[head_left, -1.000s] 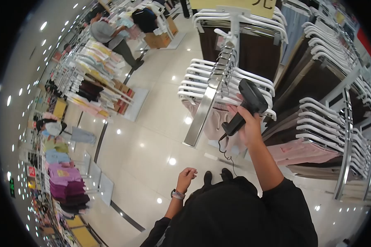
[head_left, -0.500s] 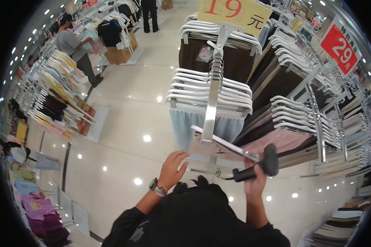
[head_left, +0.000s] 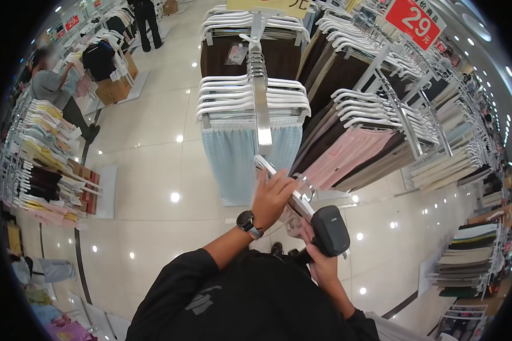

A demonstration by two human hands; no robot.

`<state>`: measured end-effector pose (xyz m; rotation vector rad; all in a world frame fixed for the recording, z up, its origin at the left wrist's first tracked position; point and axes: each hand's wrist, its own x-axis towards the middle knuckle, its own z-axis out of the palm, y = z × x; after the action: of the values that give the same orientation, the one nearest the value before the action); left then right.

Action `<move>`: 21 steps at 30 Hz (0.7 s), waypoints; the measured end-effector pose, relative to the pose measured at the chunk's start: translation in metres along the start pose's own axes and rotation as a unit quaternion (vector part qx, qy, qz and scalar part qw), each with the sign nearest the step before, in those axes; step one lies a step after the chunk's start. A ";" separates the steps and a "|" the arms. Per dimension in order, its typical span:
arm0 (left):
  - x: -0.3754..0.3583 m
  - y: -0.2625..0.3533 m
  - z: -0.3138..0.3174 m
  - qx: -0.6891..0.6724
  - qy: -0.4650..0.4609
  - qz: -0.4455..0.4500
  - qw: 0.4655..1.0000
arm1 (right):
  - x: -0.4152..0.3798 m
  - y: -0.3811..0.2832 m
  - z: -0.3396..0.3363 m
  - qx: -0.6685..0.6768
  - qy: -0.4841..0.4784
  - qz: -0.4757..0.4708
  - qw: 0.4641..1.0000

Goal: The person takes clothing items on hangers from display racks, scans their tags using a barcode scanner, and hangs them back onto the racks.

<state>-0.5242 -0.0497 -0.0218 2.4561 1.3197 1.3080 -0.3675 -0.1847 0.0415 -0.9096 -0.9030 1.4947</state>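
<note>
My left hand (head_left: 274,196) is closed over a white clothes hanger (head_left: 300,206), which lies slanted in front of the rail's end. The hanger's metal hook points to the right. A pale pink garment hangs below it, mostly hidden by my hands. In my right hand (head_left: 323,266) is a black handheld barcode scanner (head_left: 331,230), its head covering part of my fingers and the hanger's lower end. Just beyond, light blue pants (head_left: 227,159) hang from white hangers on the metal rail (head_left: 261,119).
Dark pants (head_left: 222,59) hang farther along the rail. To the right are racks of trousers, including pink pants (head_left: 347,156), under a red price sign (head_left: 416,24). A person (head_left: 54,85) stands at a rack on the left. Folded clothes (head_left: 472,256) fill a right-hand shelf.
My left hand has moved right and up onto the hanger. The scanner and hanger have come nearer my body, and the hanger has turned steeper. My view has shifted right.
</note>
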 end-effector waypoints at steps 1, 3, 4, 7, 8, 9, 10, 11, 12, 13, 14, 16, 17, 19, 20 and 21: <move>-0.001 0.000 0.003 0.017 0.025 -0.005 1.000 | -0.016 -0.003 -0.007 0.000 0.001 0.000 1.000; 0.001 -0.006 0.005 0.008 0.043 -0.018 0.999 | -0.043 -0.013 -0.030 -0.295 0.009 0.016 0.955; 0.003 -0.008 0.004 0.000 0.060 -0.033 0.998 | -0.052 -0.036 -0.031 -0.438 -0.008 -0.030 0.898; 0.011 -0.002 -0.001 -0.034 0.093 0.001 0.995 | -0.070 -0.066 -0.057 -0.328 0.017 -0.001 0.944; 0.012 -0.001 0.001 -0.036 0.092 0.023 0.995 | -0.076 -0.077 -0.066 -0.311 0.040 -0.005 0.950; 0.014 0.001 0.003 -0.036 0.088 0.027 0.995 | -0.083 -0.085 -0.075 -0.292 0.065 -0.010 0.954; 0.015 0.003 0.005 -0.080 0.126 0.049 0.987 | -0.086 -0.093 -0.081 -0.299 0.077 -0.043 0.950; 0.016 0.007 0.007 -0.124 0.164 0.071 0.976 | -0.092 -0.096 -0.091 -0.316 0.078 -0.076 0.943; 0.022 0.014 0.003 -0.167 0.170 0.077 0.968 | -0.099 -0.096 -0.101 -0.280 0.085 -0.074 0.953; 0.026 0.021 0.005 -0.194 0.182 0.057 0.962 | -0.105 -0.095 -0.111 -0.244 0.092 -0.072 0.963; 0.033 0.034 0.008 -0.226 0.203 0.032 0.952 | -0.112 -0.091 -0.118 -0.238 0.093 -0.073 0.964; 0.044 0.060 0.009 -0.309 0.195 -0.055 0.929 | -0.127 -0.079 -0.133 -0.277 0.088 -0.079 0.953; 0.042 0.091 0.012 -0.552 0.162 -0.173 0.799 | -0.138 -0.069 -0.155 -0.373 0.043 -0.057 0.925; 0.041 0.117 0.026 -0.647 0.165 -0.230 0.708 | -0.147 -0.059 -0.170 -0.494 -0.005 -0.122 0.861; 0.035 0.133 0.030 -0.697 0.144 -0.250 0.657 | -0.153 -0.060 -0.177 -0.492 -0.029 -0.126 0.861; 0.029 0.146 0.042 -0.694 0.139 -0.252 0.660 | -0.160 -0.063 -0.174 -0.412 0.025 -0.034 0.910</move>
<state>-0.3912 -0.1081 0.0300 0.7774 0.4442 1.5644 -0.1690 -0.3274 0.0376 -1.4859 -1.5537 0.9974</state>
